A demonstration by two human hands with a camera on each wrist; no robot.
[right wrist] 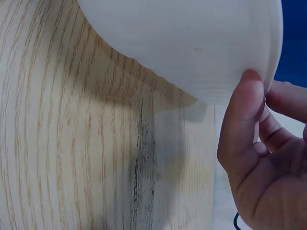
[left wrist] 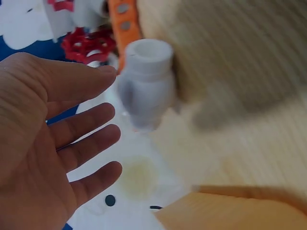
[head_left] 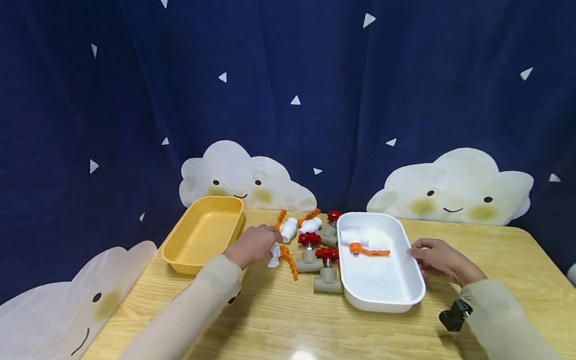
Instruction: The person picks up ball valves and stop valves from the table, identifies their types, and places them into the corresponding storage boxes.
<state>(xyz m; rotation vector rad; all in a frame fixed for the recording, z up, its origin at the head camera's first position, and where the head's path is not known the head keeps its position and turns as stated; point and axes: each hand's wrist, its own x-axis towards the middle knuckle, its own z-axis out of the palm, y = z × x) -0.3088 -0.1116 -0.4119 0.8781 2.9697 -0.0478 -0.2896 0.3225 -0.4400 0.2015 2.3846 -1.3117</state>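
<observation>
Your left hand has its fingers apart, the white valve just beyond the thumb tip; best close squarely round its body. Your right hand pinches the tray rim; a light hold should steady it.

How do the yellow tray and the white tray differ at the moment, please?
The white tray holds an orange-handled valve, while I see nothing in the yellow tray. The right hand pinches the white tray's rim; no hand grips the yellow tray. The white tray sits right of the loose valves, the yellow tray left. Both have rounded corners.
</observation>
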